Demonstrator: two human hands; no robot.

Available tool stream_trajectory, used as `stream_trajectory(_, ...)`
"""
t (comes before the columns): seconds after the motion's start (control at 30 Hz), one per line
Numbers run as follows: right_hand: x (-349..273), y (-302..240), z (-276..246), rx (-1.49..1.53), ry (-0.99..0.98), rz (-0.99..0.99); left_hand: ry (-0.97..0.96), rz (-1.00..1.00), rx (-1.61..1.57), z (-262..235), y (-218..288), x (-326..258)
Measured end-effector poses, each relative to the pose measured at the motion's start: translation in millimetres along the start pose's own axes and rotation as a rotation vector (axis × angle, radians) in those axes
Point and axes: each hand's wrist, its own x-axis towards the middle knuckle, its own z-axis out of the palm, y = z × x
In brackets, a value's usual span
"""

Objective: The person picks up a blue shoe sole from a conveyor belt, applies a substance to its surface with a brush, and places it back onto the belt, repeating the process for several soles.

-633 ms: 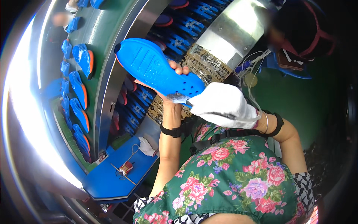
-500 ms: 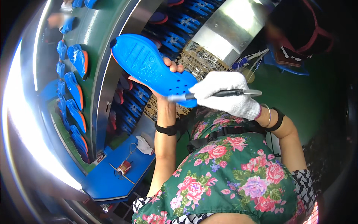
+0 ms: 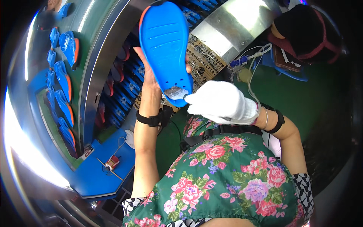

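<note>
My left hand point(image 3: 149, 72), bare, grips a blue shoe insole point(image 3: 164, 49) with an orange edge; its thumb is along one side and its fingertips curl round the other. Ridges cross the wide part of the underside, and small holes dot the heel. My right hand point(image 3: 221, 103), in a white knitted glove, is closed on a brush point(image 3: 176, 93). The flat, pale bristles rest against the heel below the holes. Most of the brush's handle is hidden by the glove.
At left, several blue and orange insoles point(image 3: 63, 80) lie on a green conveyor belt point(image 3: 92, 28) with a metal rim. More insoles fill a rack below it. A blue shelf point(image 3: 89, 179) holds a small red item point(image 3: 112, 162). A person in a dark cap point(image 3: 306, 28) is at upper right.
The insole has swung more upright and moved up. The brush has turned within my right hand's grip, its bristles now spread on the heel. The view has shifted slightly.
</note>
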Motion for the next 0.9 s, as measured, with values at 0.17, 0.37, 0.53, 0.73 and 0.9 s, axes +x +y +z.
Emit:
stream_trajectory(0.17,10,10,-22,0.487,-0.167,0.183,-0.016,-0.142,-0.057,-4,-1,3)
stream_trajectory(0.37,12,13,-21,0.131,-0.285,-0.002,0.148,-0.272,0.074,-15,1,10)
stream_trajectory(0.53,15,20,-38,0.622,0.029,0.578,-0.057,-0.337,-0.144,-13,-9,15)
stream_trajectory(0.73,37,29,-61,0.261,0.287,0.565,0.295,-0.046,0.137,-8,-53,4)
stream_trajectory(0.9,25,42,-67,0.188,0.125,0.52,0.442,0.068,0.089,7,-73,1)
